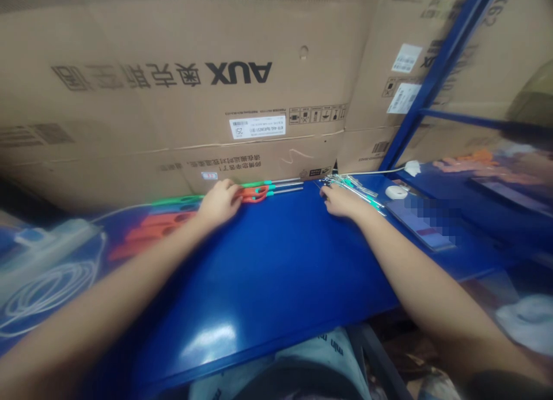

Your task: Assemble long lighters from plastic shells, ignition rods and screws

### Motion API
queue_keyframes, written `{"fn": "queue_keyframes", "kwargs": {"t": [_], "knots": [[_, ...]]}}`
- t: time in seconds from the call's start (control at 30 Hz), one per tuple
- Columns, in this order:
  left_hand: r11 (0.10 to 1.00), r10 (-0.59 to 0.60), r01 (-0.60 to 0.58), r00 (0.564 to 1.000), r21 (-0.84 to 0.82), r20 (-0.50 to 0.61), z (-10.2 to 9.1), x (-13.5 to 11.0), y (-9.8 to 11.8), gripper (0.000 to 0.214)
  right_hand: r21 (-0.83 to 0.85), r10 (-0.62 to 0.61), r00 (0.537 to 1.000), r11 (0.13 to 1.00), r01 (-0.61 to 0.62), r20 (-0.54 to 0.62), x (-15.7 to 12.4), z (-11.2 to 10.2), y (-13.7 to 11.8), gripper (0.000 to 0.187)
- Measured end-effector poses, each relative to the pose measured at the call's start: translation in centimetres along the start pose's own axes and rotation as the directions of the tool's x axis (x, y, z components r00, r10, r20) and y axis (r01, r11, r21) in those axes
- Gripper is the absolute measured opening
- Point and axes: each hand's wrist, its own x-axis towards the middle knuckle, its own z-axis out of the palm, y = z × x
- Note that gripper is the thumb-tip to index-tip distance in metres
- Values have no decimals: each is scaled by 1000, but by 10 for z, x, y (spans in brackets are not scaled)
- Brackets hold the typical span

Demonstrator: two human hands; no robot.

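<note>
- Fingers of the left hand [219, 204] bend over orange handles [247, 191], close together; whether they grip one I cannot tell.
- Right hand [340, 200]: fingers narrow, at the left ends of silver rods [353, 187] with teal parts; whether they pinch one I cannot tell.
- Handles and rods lie along the back of the blue bench [280, 262].
- Printed cardboard [173, 118] stands upright behind them.

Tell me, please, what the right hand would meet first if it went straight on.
Past the slim metal pieces beside it, the right hand would probably meet the cardboard, though depth is unclear.
</note>
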Motion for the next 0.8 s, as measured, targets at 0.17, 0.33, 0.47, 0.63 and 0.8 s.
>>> {"fn": "queue_keyframes", "kwargs": {"t": [0.17, 0.33, 0.47, 0.63, 0.8], "knots": [[1000, 8, -8, 999, -3, -37, -7, -13, 2, 31, -24, -30, 999, 999, 30, -21, 1, 2, 2, 34], [1000, 15, -17, 998, -21, -62, -22, -41, -1, 31, -53, -47, 995, 998, 43, -84, 2, 7, 1, 35], [999, -11, 8, 996, -37, -83, -45, -64, -16, 35, -49, -78, 980, 996, 71, -184, 0, 7, -6, 33], [982, -125, 118, 991, -146, -38, -85, -86, -38, 41, 17, -215, 938, 973, 228, -271, -2, 7, -24, 30], [968, -197, 243, 892, -65, 406, -112, -96, -54, 32, 85, -381, 854, 896, 435, -354, -9, 12, -48, 25]]}}
